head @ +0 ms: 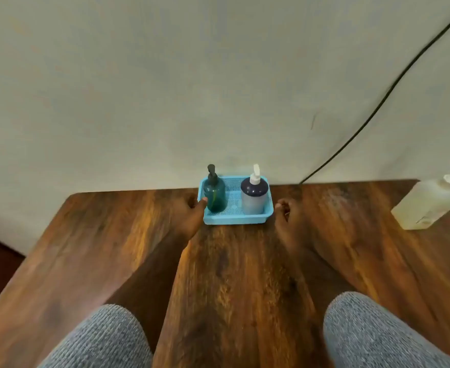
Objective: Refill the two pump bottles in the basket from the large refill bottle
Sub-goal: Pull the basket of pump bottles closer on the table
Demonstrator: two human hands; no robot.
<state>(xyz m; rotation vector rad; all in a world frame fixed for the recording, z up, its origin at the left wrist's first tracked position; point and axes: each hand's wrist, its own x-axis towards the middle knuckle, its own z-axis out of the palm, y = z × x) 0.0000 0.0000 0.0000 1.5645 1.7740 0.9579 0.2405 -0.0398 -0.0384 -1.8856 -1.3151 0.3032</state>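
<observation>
Two grey sleeves (pixel 104 338) lie nearest, forearms stretching over the wooden desk (pixel 232 274). The left hand (pixel 192 216) touches the left wall of the blue basket (pixel 234 218), thumb over the rim by the teal bottle (pixel 214 195); whether its grip clamps the rim I cannot tell. The right hand (pixel 289 221) sits just beside the basket's right wall, fingers loosely curled, holding nothing. Two pump bottles stand upright in the basket: teal left, white-and-navy bottle (pixel 254 197) right. One refill bottle (pixel 428 203) stands well apart at the right edge. One black cable (pixel 377 107) runs down the wall (pixel 165 88).
</observation>
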